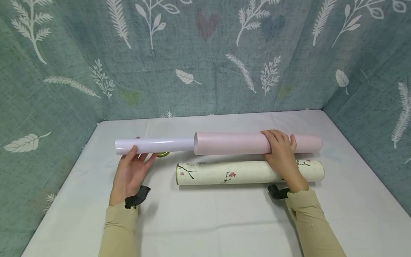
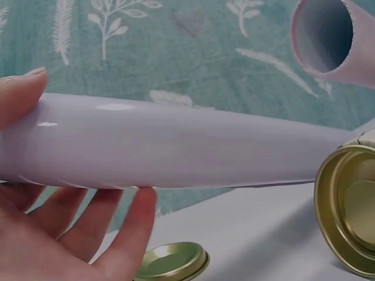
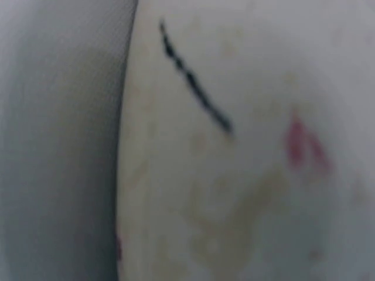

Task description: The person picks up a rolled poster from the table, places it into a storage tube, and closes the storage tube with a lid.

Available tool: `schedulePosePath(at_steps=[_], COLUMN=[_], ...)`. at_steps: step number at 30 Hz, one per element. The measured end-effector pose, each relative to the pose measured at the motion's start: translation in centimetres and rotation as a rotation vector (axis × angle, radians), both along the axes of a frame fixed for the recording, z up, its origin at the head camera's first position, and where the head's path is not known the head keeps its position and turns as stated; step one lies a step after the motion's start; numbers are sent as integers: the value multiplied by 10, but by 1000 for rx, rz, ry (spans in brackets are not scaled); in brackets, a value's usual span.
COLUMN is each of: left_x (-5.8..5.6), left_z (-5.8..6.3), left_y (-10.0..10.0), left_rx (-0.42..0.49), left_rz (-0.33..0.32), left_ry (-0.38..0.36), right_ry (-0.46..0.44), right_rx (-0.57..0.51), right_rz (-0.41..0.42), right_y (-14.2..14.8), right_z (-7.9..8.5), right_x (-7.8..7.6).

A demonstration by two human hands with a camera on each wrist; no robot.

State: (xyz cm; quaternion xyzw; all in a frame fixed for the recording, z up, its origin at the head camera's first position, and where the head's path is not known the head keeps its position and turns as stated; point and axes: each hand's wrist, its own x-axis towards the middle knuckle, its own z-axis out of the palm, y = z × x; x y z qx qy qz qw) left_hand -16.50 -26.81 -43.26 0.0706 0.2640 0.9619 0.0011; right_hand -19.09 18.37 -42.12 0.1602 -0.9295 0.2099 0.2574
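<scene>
1. The shiny lilac roll (image 1: 154,145) is held over the left part of the table (image 1: 192,210), with its long axis from left to right.
2. The left hand (image 1: 131,172) grips its left end, thumb opposite the fingers.
3. At right, the pink roll (image 1: 231,143) points almost the same way; its left end is open and hollow. The right hand (image 1: 282,151) grips it, fingers bent over.
4. Nearer lies a cream flowered tube (image 1: 205,174) with a gold left end; its inside cannot be seen.
5. A gold lid (image 2: 173,261) lies below the lilac roll.
</scene>
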Motion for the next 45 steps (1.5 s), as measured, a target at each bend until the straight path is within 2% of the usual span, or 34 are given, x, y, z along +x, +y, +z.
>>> schedulePosePath(at_steps=[3,8,14,22,26,33,38,42,45], left_x=[1,2,1,3,3,7,12,15,15], left_z=[0,0,-1,0,0,3,3,3,5], left_y=[0,-2,-5,-8,-15,-32,-42,-45,-44], left_rx=[-15,29,-5,-9,12,112,199,242,241], left_rz=[-17,-82,-25,-6,2,5,59,149,213], left_ry=[-16,-31,-52,-62,-62,-74,-134,-182,-195], right_ry=[-6,-16,-9,-1,1,4,0,2,2], right_rx=[0,8,3,-2,-7,-14,-12,-4,-8], right_rz=[-1,-8,-12,-14,-14,-13,-18,-20,-19], right_y=[0,0,1,1,1,1,0,1,1], right_z=[0,0,0,-1,-1,-1,-1,0,0], right_x=[1,0,-2,-2,-1,-1,-1,-1,-1])
